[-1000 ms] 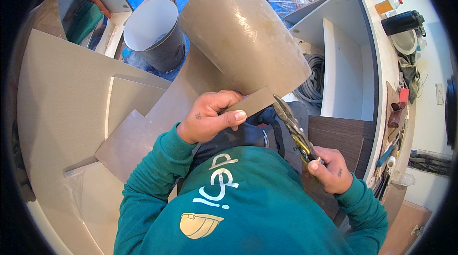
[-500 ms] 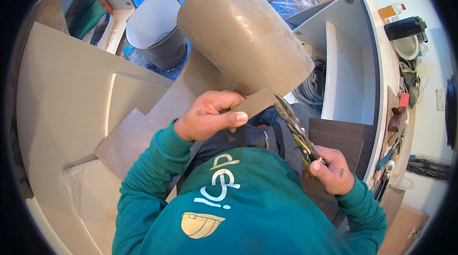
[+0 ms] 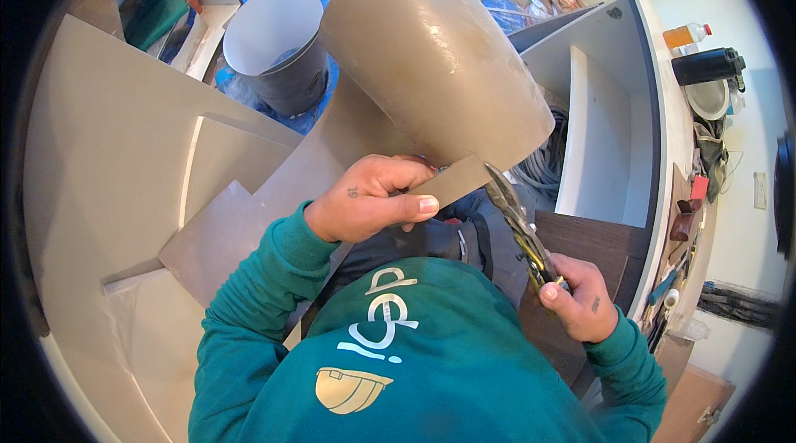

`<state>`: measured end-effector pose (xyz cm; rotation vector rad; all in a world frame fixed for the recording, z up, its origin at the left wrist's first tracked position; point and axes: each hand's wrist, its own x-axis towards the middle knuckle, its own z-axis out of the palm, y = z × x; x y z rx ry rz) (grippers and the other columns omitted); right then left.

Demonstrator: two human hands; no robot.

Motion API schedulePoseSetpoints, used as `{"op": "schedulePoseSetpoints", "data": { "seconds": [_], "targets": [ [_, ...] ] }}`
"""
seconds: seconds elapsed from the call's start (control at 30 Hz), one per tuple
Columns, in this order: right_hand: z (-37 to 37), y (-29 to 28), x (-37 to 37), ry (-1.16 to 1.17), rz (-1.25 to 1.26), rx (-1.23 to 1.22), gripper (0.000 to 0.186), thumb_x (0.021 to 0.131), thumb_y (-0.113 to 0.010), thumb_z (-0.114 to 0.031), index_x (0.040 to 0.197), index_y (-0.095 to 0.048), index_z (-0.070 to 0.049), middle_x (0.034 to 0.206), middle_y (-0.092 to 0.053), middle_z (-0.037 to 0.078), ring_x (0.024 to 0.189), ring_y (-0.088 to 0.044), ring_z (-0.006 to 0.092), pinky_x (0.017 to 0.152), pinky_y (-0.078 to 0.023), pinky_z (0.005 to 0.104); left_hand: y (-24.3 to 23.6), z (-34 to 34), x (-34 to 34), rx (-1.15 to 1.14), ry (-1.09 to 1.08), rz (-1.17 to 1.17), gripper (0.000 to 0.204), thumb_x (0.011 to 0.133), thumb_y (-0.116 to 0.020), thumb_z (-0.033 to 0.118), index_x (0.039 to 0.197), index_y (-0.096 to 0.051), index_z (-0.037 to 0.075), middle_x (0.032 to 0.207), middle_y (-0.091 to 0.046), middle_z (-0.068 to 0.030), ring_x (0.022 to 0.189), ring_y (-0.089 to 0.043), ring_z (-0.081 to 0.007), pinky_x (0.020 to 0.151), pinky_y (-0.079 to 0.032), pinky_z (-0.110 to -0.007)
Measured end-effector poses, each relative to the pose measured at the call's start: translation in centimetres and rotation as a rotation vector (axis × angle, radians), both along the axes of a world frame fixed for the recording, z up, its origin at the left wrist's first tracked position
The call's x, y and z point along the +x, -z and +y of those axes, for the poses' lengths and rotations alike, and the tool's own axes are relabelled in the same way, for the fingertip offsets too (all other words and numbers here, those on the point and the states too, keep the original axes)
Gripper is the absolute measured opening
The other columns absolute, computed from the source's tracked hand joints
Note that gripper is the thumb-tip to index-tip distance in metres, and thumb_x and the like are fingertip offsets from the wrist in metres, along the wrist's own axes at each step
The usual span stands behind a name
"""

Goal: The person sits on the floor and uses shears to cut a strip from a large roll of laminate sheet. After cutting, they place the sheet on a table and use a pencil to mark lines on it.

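My left hand (image 3: 373, 201) pinches a short, flat brown strip (image 3: 454, 181) between thumb and fingers. The strip's free end points right, toward the tin snips (image 3: 516, 223). My right hand (image 3: 582, 298) is closed round the handles of these snips, whose dark jaws reach up to the strip's right end. Whether the blades touch the strip I cannot tell. Just beyond both hands lies a large curled brown sheet (image 3: 435, 53), glossy and rolled over on itself, its flat part running down to the left behind my left hand.
A grey bucket (image 3: 286, 82) stands on blue sheeting at the far left. Large brown panels (image 3: 91, 161) lean on the left. At the right, an open white cabinet (image 3: 609, 128) has a coiled grey hose (image 3: 543, 161) beside it. Tools and bottles line the ledge along its right side.
The view has shifted slightly. Both hands keep their holds, and the snips' jaws stay at the strip's right end, with little visible movement.
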<state>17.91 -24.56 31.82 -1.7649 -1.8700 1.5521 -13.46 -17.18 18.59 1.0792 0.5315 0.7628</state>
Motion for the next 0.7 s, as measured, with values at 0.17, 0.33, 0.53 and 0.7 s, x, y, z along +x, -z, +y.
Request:
{"op": "schedulePoseSetpoints", "data": {
  "seconds": [0.17,0.33,0.53,0.7],
  "targets": [
    [-0.39,0.22,0.2,0.012,-0.023,-0.024,0.049,0.094,-0.065,-0.044,0.104,-0.065,0.004,0.08,-0.059,0.01,0.074,-0.055,0.0174,0.068,-0.046,0.0335,0.17,-0.07,-0.02,-0.006,-0.009,0.01,0.028,0.096,-0.068,0.023,0.084,-0.065,-0.002,0.092,-0.059,-0.0077,0.077,-0.055,-0.0123,0.064,-0.044,-0.026],
    [-0.52,0.26,0.17,0.002,-0.041,-0.035,0.05,0.094,-0.064,-0.046,0.101,-0.065,0.004,0.077,-0.057,0.009,0.071,-0.054,0.0174,0.067,-0.045,0.033,-0.05,-0.09,-0.09,-0.01,0.001,0.006,0.028,0.096,-0.068,0.024,0.087,-0.067,-0.003,0.092,-0.06,-0.0079,0.078,-0.056,-0.0121,0.065,-0.044,-0.026],
    [-0.82,0.48,0.25,0.021,-0.019,-0.008,0.048,0.094,-0.065,-0.044,0.1,-0.066,0.003,0.075,-0.057,0.008,0.07,-0.053,0.0168,0.066,-0.046,0.0329,0.08,-0.03,-0.16,0.003,0.015,0.001,0.028,0.096,-0.068,0.024,0.087,-0.067,-0.002,0.09,-0.059,-0.0071,0.077,-0.055,-0.0121,0.064,-0.044,-0.026],
    [-0.83,0.37,0.31,0.025,-0.024,0.003,0.046,0.093,-0.066,-0.042,0.1,-0.066,0.003,0.075,-0.058,0.008,0.069,-0.054,0.016,0.065,-0.046,0.0327,0.37,-0.09,-0.05,0.055,-0.003,-0.012,0.03,0.098,-0.066,0.026,0.087,-0.066,-0.001,0.08,-0.056,-0.0037,0.071,-0.054,-0.0103,0.062,-0.043,-0.026]
  ]
}}
